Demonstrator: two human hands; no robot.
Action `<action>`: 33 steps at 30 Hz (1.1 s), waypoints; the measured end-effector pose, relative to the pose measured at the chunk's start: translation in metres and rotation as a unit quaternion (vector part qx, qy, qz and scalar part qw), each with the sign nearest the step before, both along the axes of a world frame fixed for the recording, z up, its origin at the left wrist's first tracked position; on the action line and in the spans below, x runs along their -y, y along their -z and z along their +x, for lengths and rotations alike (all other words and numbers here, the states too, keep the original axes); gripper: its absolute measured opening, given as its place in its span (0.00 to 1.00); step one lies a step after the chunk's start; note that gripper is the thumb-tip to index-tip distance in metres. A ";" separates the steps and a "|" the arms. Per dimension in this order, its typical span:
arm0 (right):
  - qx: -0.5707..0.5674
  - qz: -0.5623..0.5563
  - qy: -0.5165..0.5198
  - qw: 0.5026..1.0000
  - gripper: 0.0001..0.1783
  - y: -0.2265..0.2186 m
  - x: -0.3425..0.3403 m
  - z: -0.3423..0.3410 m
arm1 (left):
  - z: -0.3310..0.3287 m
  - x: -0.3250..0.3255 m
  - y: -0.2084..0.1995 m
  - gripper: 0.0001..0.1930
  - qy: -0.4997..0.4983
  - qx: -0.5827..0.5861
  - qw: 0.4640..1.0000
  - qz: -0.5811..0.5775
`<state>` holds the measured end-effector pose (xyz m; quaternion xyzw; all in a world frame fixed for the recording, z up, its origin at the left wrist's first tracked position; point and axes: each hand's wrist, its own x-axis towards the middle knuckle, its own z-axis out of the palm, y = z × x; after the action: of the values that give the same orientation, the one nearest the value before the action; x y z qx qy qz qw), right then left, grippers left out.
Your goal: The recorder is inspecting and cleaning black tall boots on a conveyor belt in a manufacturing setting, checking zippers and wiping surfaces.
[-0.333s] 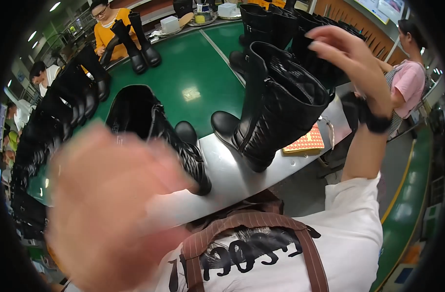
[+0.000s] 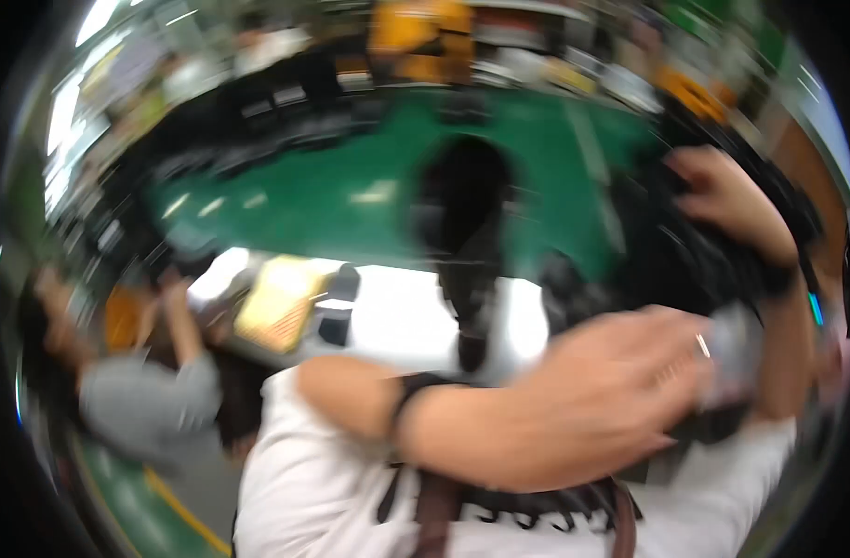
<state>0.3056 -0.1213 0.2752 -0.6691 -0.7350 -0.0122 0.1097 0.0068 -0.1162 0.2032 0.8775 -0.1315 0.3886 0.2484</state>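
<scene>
My left hand reaches rightward across my body, a dark band on its wrist and a ring on one finger. Its fingers are bent, and at their tips is a pale, see-through thing, too blurred to name. Farther right, my right hand is raised beside a dark mass of black boots. Its fingers curl at the boots' upper edge, but motion smears them and a grip cannot be made out. A single black boot stands at the table's near edge, left of both hands.
The green table has a shiny metal near edge. A yellow pad with red marks lies there, beside a small dark object. Rows of black boots line the far left. A person in grey works close at left.
The view has swung to the right and blurred. My left hand has crossed from the left side toward the right. My right hand is now lower, against the dark boots.
</scene>
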 end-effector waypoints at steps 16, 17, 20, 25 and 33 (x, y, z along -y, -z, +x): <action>-0.056 0.184 -0.078 0.978 0.33 0.055 0.018 0.026 | 0.126 -0.005 0.021 0.18 -0.261 0.053 0.960 0.086; -0.081 0.148 -0.030 0.985 0.34 0.050 0.023 0.020 | 0.120 -0.005 0.020 0.19 -0.246 0.069 0.964 0.070; -0.393 0.044 0.032 0.918 0.22 0.040 0.049 0.012 | 0.086 0.000 0.032 0.20 -0.159 0.192 0.966 0.072; -0.540 0.155 0.042 0.826 0.34 0.104 0.121 -0.004 | -0.040 -0.034 0.098 0.13 -0.200 0.332 0.895 0.220; -0.458 0.038 0.160 0.873 0.49 0.288 0.104 -0.085 | -0.064 -0.057 0.207 0.49 -0.380 -0.020 0.893 -0.239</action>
<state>0.2211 -0.2253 -0.0130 -0.7035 -0.4840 0.2508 0.4560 -0.0577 -0.0596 -0.0041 0.7821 0.3136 0.4555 0.2871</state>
